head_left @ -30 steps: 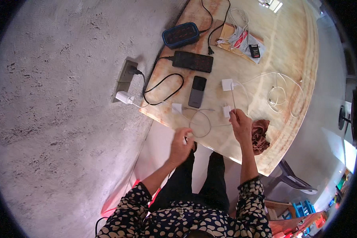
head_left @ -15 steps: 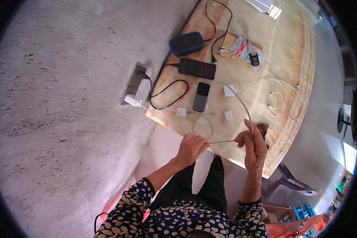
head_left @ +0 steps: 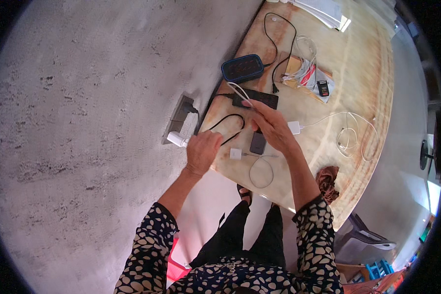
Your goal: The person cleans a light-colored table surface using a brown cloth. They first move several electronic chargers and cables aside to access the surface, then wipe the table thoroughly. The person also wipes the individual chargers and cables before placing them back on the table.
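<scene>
My left hand (head_left: 202, 152) is closed at the outer end of a white charger (head_left: 177, 139) plugged into the wall socket. Its fingertips are hidden, at the place where the charger's white cable comes out. Over the table, my right hand (head_left: 272, 125) pinches a bent loop of white charging cable (head_left: 238, 90) between thumb and fingers. Beneath that loop lies a black rectangular device (head_left: 264, 99). A dark phone (head_left: 257, 143) lies below my right wrist, partly covered by it. Next to the phone is a white charger block (head_left: 235, 154) with a thin cable.
A blue-edged black device (head_left: 242, 68) with a black cord lies farther back. Bundled white cables (head_left: 301, 73) rest on an envelope. Another white adapter (head_left: 293, 128) has a long cable coiled to the right. A crumpled brown cloth (head_left: 328, 183) lies near the front edge. A rough wall borders the left.
My left hand has moved left to the wall charger. My right hand has swung up and left with the cable, which is now a tight loop. The view has shifted slightly.
</scene>
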A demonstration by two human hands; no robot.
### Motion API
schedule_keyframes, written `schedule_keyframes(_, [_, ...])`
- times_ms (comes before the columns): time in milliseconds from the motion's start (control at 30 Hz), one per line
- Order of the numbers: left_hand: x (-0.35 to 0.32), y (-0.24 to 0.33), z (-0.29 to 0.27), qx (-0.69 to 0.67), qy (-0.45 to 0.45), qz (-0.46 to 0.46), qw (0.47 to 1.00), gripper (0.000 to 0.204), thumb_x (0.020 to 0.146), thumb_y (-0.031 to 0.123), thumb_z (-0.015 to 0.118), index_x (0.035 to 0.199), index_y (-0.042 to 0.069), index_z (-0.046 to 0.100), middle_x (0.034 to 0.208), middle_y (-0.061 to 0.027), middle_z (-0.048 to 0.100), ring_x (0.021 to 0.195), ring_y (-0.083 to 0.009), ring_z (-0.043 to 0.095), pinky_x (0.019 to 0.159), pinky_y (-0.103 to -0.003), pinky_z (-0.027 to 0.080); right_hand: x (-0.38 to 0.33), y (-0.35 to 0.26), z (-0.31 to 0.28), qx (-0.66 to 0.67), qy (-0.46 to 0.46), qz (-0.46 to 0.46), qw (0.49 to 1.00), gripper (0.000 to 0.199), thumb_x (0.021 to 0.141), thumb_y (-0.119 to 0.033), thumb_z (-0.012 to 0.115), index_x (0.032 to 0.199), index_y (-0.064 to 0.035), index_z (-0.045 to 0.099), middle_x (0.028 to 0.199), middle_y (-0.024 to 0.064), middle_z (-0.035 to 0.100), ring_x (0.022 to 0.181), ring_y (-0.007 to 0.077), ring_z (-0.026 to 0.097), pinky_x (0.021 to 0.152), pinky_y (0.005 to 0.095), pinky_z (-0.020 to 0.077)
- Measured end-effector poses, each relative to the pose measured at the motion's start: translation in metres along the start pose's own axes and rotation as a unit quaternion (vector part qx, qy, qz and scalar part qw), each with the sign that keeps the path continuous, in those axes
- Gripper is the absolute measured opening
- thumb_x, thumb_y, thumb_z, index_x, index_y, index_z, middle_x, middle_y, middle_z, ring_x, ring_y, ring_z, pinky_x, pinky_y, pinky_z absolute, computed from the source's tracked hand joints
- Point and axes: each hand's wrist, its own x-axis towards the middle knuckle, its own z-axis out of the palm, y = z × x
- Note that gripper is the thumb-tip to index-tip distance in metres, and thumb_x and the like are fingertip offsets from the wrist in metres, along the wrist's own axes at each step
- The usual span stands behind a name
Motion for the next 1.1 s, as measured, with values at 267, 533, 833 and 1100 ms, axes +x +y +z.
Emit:
schedule_keyframes(267, [0.04, -0.061, 0.0, 0.215, 0.037, 0.112, 0.969, 0.005, 0.073, 0.015, 0.056, 0.074, 0.015, 0.051, 0.07, -0.001, 0.047, 0.069, -0.0197, 0.052, 0.057, -0.036, 0.039, 0.053, 0.083, 0.054, -0.18, 0.205, -0.164, 0.948, 0.046, 0.091, -0.012, 0.052, 0.133, 0.0014, 0.039, 0.114, 0.0209, 0.051, 0.099, 0.0307, 0.056, 0.085, 0.0352, 0.0461])
schedule_keyframes(533, [0.047, -0.085, 0.028, 0.307, -0.107, 0.045, 0.945, 0.005, 0.079, 0.013, 0.057, 0.083, 0.011, 0.056, 0.077, -0.0045, 0.053, 0.068, -0.0242, 0.057, 0.06, -0.039, 0.044, -0.087, 0.129, 0.057, -0.078, 0.215, 0.055, 0.972, 0.032, 0.085, 0.0, 0.054, 0.116, 0.0008, 0.051, 0.115, 0.0217, 0.051, 0.106, 0.0381, 0.051, 0.091, 0.0405, 0.0435])
schedule_keyframes(833, [0.047, -0.072, 0.066, 0.359, -0.197, 0.027, 0.912, 0.02, 0.076, 0.016, 0.06, 0.096, 0.01, 0.063, 0.099, -0.0081, 0.051, 0.095, -0.0233, 0.047, 0.079, -0.04, 0.036, -0.266, 0.167, 0.001, -0.301, 0.352, 0.159, 0.872, 0.027, 0.08, 0.008, 0.055, 0.106, 0.0019, 0.057, 0.099, 0.0187, 0.056, 0.086, 0.0322, 0.058, 0.074, 0.0388, 0.0489])
schedule_keyframes(1100, [0.018, -0.01, 0.083, 0.181, -0.118, -0.008, 0.976, 0.063, 0.072, 0.022, 0.072, 0.13, 0.017, 0.049, 0.12, -0.0091, 0.05, 0.109, -0.0271, 0.045, 0.089, -0.043, 0.034, -0.318, 0.188, -0.034, -0.427, 0.405, 0.166, 0.791, 0.041, 0.077, 0.003, 0.059, 0.118, -0.0018, 0.056, 0.117, 0.0196, 0.05, 0.11, 0.0374, 0.047, 0.092, 0.0456, 0.0414])
